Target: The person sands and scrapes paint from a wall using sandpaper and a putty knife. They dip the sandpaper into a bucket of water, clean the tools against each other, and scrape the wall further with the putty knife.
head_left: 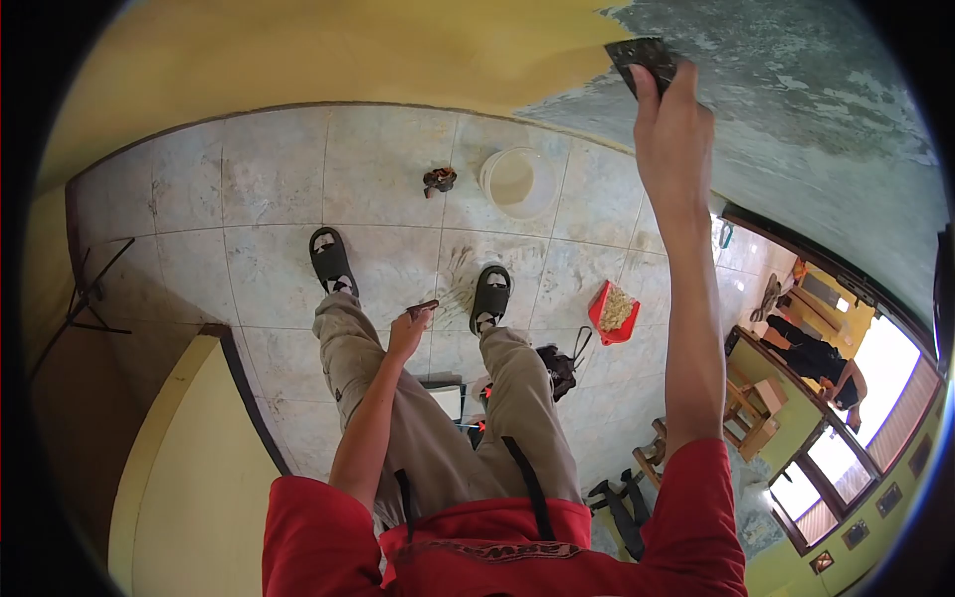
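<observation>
My right hand (671,139) reaches up and grips a flat black scraper (629,52) between thumb and fingers. The scraper lies against the wall where yellow paint (428,50) meets a grey, scraped-looking patch (796,90). Lower down, in front of my legs, my left hand (406,333) is closed around a small dark reddish-brown object (425,305); most of it is hidden, and I cannot make out its kind. Below the wall, a white bucket (542,184) stands on the floor, with a small dark crumpled item (439,180) beside it.
A red dustpan (605,328) holding pale flakes lies on the tiles (388,159). A black strapped bag (559,370) is near my leg. At left are a partition (189,448) and thin black metal legs (80,298). Another person (811,358) in dark clothes is beyond a doorway.
</observation>
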Demonstrator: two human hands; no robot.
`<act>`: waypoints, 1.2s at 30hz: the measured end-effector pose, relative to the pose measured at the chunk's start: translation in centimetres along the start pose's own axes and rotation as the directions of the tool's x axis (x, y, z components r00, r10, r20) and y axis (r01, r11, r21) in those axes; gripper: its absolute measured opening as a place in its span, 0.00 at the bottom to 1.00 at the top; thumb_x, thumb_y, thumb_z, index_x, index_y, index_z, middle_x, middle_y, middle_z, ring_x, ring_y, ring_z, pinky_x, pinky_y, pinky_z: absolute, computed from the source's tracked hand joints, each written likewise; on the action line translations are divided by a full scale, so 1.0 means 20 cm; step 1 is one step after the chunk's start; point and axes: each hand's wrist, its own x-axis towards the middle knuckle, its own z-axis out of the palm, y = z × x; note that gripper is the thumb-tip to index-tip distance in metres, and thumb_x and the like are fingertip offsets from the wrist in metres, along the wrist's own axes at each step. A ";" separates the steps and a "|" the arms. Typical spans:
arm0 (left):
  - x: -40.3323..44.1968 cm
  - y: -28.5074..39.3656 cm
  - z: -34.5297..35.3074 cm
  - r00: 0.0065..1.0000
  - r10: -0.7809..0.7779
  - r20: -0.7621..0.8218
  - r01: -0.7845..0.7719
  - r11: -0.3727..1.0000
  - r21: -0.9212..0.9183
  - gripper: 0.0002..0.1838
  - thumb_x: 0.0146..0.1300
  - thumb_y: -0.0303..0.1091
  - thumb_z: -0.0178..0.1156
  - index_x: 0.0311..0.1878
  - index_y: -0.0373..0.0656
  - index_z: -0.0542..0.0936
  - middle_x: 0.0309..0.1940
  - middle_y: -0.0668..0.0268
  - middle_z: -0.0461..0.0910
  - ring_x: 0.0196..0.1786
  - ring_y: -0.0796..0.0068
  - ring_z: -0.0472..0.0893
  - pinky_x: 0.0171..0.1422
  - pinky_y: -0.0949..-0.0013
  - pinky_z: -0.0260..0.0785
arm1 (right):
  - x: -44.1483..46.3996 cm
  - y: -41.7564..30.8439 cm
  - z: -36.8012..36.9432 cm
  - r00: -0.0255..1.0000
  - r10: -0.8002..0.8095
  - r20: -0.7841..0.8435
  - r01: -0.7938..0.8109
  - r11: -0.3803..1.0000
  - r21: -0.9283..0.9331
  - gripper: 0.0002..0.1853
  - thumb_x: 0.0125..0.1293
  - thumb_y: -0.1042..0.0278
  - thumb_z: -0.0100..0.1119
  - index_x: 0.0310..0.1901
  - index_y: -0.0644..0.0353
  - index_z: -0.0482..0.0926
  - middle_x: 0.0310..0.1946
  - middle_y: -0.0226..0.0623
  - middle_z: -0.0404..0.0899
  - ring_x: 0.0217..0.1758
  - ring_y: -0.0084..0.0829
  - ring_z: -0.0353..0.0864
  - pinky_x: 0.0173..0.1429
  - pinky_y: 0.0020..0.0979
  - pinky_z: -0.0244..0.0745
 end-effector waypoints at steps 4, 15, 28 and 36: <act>0.00 0.07 -0.03 0.996 -0.088 0.035 0.092 0.983 -0.159 0.27 0.71 0.57 0.60 0.37 0.36 0.85 0.26 0.57 0.84 0.35 0.61 0.87 0.39 0.57 0.74 | -0.01 -0.10 0.01 0.999 0.022 0.036 -0.017 0.991 -0.134 0.17 0.80 0.54 0.52 0.47 0.62 0.66 0.26 0.58 0.83 0.34 0.62 0.85 0.34 0.55 0.78; 0.20 1.64 -0.25 0.946 0.296 0.135 -0.038 0.514 -0.857 0.28 0.76 0.44 0.60 0.70 0.33 0.74 0.66 0.59 0.79 0.63 0.68 0.82 0.68 0.64 0.76 | -0.24 -0.01 -0.09 0.920 0.169 0.355 -0.293 0.897 0.332 0.14 0.81 0.60 0.51 0.45 0.63 0.65 0.26 0.55 0.83 0.33 0.61 0.84 0.32 0.49 0.75; 0.44 2.60 0.03 0.861 0.508 0.009 0.187 -0.301 -0.935 0.14 0.77 0.44 0.59 0.54 0.45 0.80 0.46 0.69 0.86 0.48 0.78 0.86 0.53 0.71 0.82 | -0.04 0.02 -0.08 0.988 0.124 0.097 -0.118 0.991 -0.066 0.16 0.82 0.56 0.48 0.50 0.64 0.68 0.29 0.62 0.83 0.36 0.66 0.84 0.34 0.54 0.72; 0.49 2.65 0.01 0.832 0.536 0.143 0.362 -0.329 -0.872 0.08 0.74 0.37 0.65 0.47 0.43 0.81 0.41 0.69 0.86 0.39 0.83 0.85 0.44 0.76 0.83 | -0.03 0.00 -0.02 0.987 0.152 0.051 -0.147 0.985 -0.085 0.18 0.82 0.54 0.47 0.51 0.65 0.68 0.30 0.66 0.82 0.36 0.67 0.84 0.34 0.58 0.72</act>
